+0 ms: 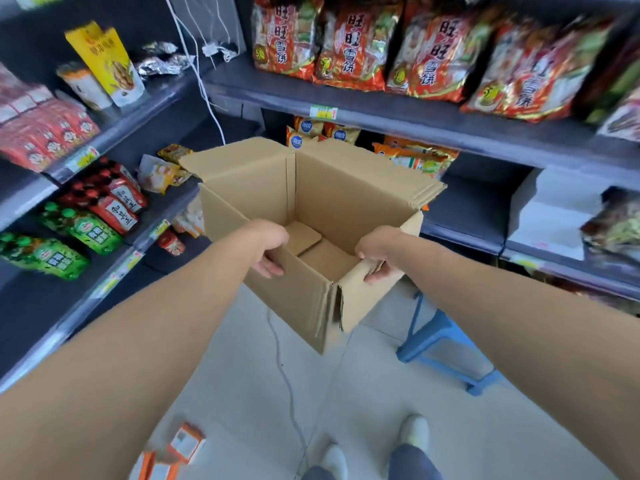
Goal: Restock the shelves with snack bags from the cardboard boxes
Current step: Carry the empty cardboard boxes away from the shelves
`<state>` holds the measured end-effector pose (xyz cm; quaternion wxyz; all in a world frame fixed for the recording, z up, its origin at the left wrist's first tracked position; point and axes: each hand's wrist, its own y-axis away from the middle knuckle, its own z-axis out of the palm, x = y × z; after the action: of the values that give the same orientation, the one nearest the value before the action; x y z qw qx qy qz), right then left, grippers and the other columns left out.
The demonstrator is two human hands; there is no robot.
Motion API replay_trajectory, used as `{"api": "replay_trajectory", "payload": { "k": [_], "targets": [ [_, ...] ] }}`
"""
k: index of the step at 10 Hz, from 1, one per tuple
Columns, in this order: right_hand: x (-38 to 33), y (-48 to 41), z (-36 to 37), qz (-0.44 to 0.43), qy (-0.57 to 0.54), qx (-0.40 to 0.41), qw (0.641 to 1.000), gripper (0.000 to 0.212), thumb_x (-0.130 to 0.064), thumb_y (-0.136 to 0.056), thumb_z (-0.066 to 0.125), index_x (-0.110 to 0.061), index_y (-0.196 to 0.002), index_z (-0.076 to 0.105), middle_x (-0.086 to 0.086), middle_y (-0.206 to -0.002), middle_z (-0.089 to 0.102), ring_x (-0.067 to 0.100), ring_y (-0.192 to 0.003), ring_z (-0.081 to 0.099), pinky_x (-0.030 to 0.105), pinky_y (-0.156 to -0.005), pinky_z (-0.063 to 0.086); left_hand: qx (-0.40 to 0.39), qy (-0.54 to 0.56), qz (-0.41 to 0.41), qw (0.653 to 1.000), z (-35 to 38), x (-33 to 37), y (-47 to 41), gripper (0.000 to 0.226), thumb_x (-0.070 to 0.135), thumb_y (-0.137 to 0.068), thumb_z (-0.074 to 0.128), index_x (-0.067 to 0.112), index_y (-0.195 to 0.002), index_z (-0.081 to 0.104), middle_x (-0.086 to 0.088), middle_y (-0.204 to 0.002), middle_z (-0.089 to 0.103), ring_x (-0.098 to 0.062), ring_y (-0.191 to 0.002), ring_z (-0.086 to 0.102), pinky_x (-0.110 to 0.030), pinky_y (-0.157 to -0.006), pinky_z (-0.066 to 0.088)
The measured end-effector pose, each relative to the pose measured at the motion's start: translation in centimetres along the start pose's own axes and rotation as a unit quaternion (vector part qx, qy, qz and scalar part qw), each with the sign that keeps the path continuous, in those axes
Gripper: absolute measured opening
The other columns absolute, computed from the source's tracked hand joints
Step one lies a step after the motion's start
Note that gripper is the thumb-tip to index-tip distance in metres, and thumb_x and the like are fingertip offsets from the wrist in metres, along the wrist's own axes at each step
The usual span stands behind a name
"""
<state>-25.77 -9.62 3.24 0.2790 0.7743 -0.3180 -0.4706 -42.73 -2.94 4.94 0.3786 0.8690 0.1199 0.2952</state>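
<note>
- We find the cardboard box (346, 192) held in the air, in front of the shelves and above the floor. Its top flaps are open. The part of its bottom that shows holds no snack bags.
- The left hand (272, 249) grips the near-left rim and the right hand (375, 258) the near-right rim. The fingers (273, 268) of each are curled over the cardboard edge.
- Red rice-cracker bags (356, 43) stand in a row on the upper shelf (415, 119). Green bags (83, 226) lie on a lower shelf to the left.
- We judge the step in hand to be removing an emptied box.
- To do it well:
  - Keep both grips on opposite walls so the box stays level.
  - Hold the loose flaps away from the shelf edges and the stocked bags.
  - Check the path before stepping. A blue stool (440, 337) stands just beyond the box, a thin cable (287, 382) trails over the floor, and orange cartons (185, 441) lie near the feet.
- Hidden or unclear:
  - The near walls screen the closest strip of the box bottom, so we cannot rule out a bag there.
  - We see no other box.
  - The shelf edges and price labels are blurred and unreadable.
  - The dark packs at far right are too smeared to identify.
  - The lowest shelves are cut off by the arms.
</note>
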Motion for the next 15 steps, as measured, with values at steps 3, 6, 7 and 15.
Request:
{"api": "replay_trajectory", "payload": {
  "k": [3,6,7,15],
  "targets": [
    [8.3,11.1,-5.7,0.049,0.014,0.072,0.996,0.006,0.0,-0.095,0.045,0.004,-0.1,0.046,0.014,-0.076,0.048,0.037,-0.104,0.064,0.04,-0.088,0.056,-0.036,-0.075,0.084,0.993,7.9,4.1,7.8,0.046,0.015,-0.097,0.042,0.001,-0.139,0.029,-0.025,-0.136,0.046,-0.028,-0.053,0.061,-0.046,-0.084,0.05],
    [21.7,20.4,-12.9,0.146,-0.052,0.166,0.974,0.014,-0.006,-0.098,0.035,0.006,-0.096,0.04,0.023,-0.076,0.054,0.03,-0.059,0.06,0.034,-0.071,0.054,-0.105,-0.189,0.212,0.953,21.3,9.9,17.1,0.044,0.017,-0.097,0.041,0.006,-0.138,0.032,-0.019,-0.134,0.045,-0.026,-0.062,0.059,-0.045,-0.083,0.048],
    [25.8,23.1,-14.4,0.179,-0.08,0.2,0.96,0.021,-0.01,-0.097,0.036,0.007,-0.11,0.039,0.025,-0.082,0.056,0.031,-0.06,0.062,0.035,-0.071,0.055,-0.136,-0.222,0.244,0.934,25.3,11.5,19.9,0.043,0.017,-0.096,0.041,0.005,-0.137,0.033,-0.02,-0.13,0.047,-0.027,-0.062,0.059,-0.046,-0.084,0.048],
    [38.6,46.1,-3.1,0.351,-0.455,0.57,0.588,0.007,-0.009,-0.088,0.059,-0.007,-0.083,0.055,0.008,-0.079,0.059,0.027,-0.074,0.066,0.026,-0.06,0.053,-0.391,-0.496,0.524,0.571,45.3,10.2,40.0,0.01,0.016,-0.091,0.043,0.009,-0.084,0.043,-0.014,-0.084,0.055,-0.023,-0.042,0.064,-0.04,-0.075,0.056]
  ]
}}
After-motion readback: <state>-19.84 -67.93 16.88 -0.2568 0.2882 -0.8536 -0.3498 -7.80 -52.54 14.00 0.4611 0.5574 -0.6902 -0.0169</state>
